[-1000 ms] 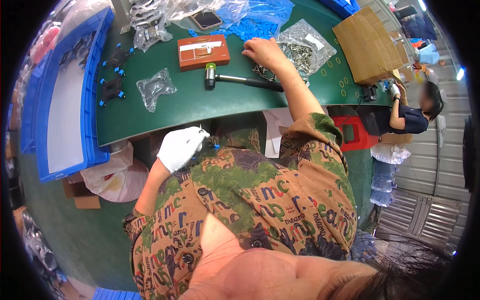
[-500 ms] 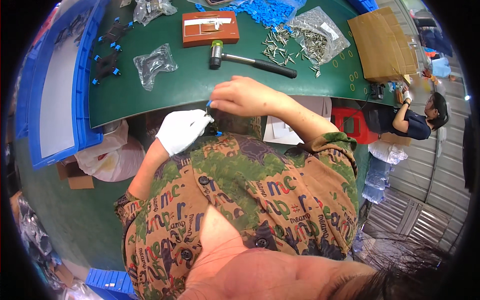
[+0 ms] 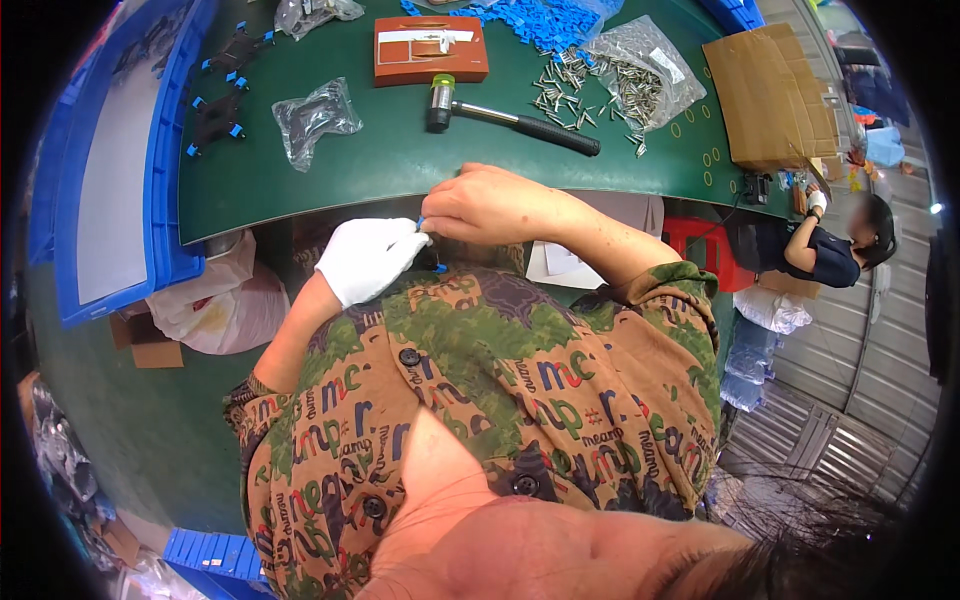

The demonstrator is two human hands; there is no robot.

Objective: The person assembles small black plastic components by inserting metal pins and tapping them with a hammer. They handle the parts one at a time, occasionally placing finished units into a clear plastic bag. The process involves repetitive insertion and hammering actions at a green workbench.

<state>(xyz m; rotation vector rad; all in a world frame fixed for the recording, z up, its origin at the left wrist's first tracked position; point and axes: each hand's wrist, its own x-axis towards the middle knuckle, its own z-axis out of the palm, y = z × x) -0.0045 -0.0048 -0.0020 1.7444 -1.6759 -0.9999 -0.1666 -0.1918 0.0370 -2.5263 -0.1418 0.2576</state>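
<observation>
Closest in, at the table's near edge just in front of the patterned shirt: left hand (image 3: 368,258) in a white glove, curled shut around a small black part with blue tips (image 3: 432,262), mostly hidden between the two hands. Right hand (image 3: 492,203) bare, fingers bent over and pinched down on the same part from above, touching the gloved fingers. Whether pressing something in or merely steadying, impossible to tell.

Judging by the like pieces further off: light, stiff moulded plastic, not fragile, small enough to slip, so best pinched by the black body rather than the blue ends.

Further out on the green table (image 3: 330,170): a crumpled clear bag (image 3: 315,117), a rubber-headed mallet (image 3: 512,114) lying flat with handle toward the right, untouched. Beyond, an orange-brown flat box (image 3: 430,48), loose metal pins (image 3: 562,92) scattered beside an opened bag of pins (image 3: 643,75), a heap of small blue plastic pieces (image 3: 545,22). Left, more black parts with blue tips (image 3: 222,100) and a blue tray (image 3: 125,170). Far right, a cardboard box (image 3: 772,95), and well apart, another person (image 3: 835,250) seated
</observation>
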